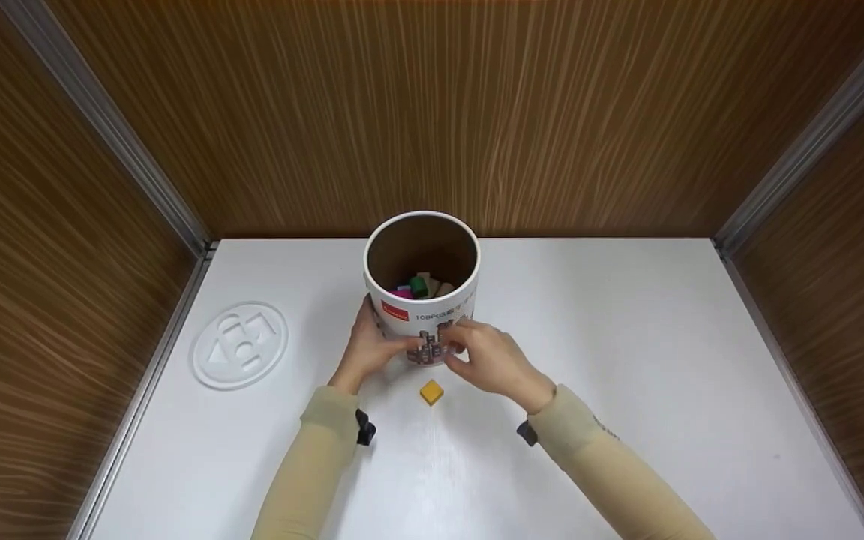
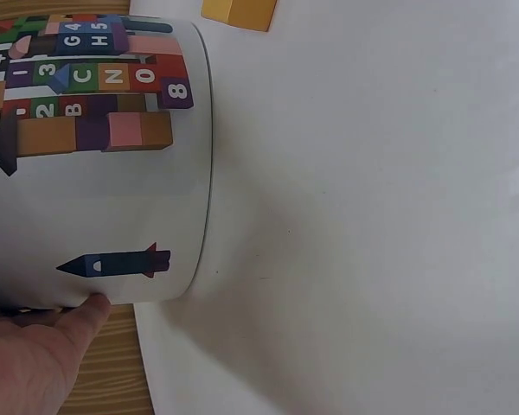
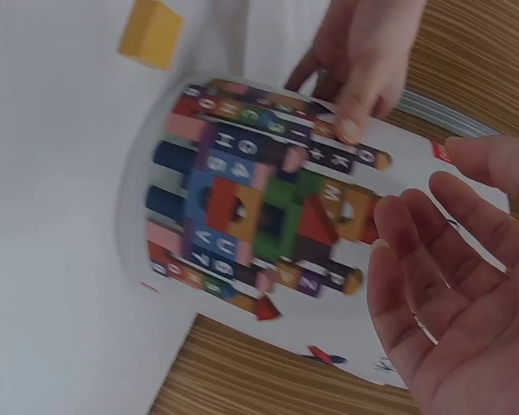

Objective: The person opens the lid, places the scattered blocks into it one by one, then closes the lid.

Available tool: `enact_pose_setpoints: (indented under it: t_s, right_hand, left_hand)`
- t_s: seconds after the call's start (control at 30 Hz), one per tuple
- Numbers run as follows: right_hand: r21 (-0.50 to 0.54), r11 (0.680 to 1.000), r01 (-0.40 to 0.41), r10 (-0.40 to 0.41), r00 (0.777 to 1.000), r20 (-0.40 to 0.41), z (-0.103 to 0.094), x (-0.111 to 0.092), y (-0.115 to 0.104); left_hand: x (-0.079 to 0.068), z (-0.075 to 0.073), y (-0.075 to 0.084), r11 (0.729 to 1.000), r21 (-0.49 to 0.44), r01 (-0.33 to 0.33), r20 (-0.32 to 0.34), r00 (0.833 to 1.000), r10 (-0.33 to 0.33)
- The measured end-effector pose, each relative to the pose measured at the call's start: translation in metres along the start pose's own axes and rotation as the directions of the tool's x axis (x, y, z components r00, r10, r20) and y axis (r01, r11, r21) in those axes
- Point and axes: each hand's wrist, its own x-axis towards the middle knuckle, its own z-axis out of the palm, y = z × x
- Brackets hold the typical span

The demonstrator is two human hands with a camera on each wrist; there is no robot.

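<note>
A tall white cardboard bucket (image 1: 400, 325) printed with coloured letter and number blocks stands upright, lidless. Inside it lie several toy blocks (image 1: 418, 286), green, pink and plain wood among them. My left hand (image 1: 372, 346) grips the bucket's left side, thumb across the front and the other fingers partly hidden behind the wall. At the right front of the bucket is my right hand (image 1: 493, 361), its fingers loosely bent and close over the printed picture; the right wrist view shows its palm holding nothing. A yellow block (image 1: 431, 391) sits on the table just in front of the bucket.
On the left of the white table (image 1: 627, 390) lies a round white lid (image 1: 240, 345) with cut-out shapes. Wood-grain panels (image 1: 432, 112) enclose the table at the back and both sides, with metal strips along the corners.
</note>
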Motion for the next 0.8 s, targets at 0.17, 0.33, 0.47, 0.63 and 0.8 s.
enact_pose_setpoints:
  t_s: [0.17,0.33,0.47,0.63,0.8]
  right_hand:
    - [0.005,0.999,-0.050,0.049,0.989,0.141,0.020,-0.004,0.008]
    - [-0.037,0.996,-0.078,0.085,0.964,0.251,0.040,-0.007,0.015]
    - [-0.093,0.993,-0.075,0.102,0.940,0.327,0.055,-0.007,0.020]
    - [-0.125,0.991,-0.047,0.095,0.907,0.411,0.070,-0.006,0.023]
    - [-0.139,0.990,-0.010,0.071,0.894,0.442,0.077,-0.003,0.022]
  left_hand:
    - [0.000,0.000,0.001,1.000,-0.009,-0.006,-0.002,1.000,0.006]
    - [-0.001,0.001,0.000,1.000,-0.001,-0.019,-0.007,1.000,0.019]
    - [0.000,0.001,0.000,1.000,0.008,-0.023,-0.014,1.000,0.024]
    - [0.000,0.001,0.000,1.000,-0.005,-0.021,-0.013,1.000,0.021]
    - [0.000,0.001,0.000,1.000,-0.004,-0.020,-0.011,1.000,0.020]
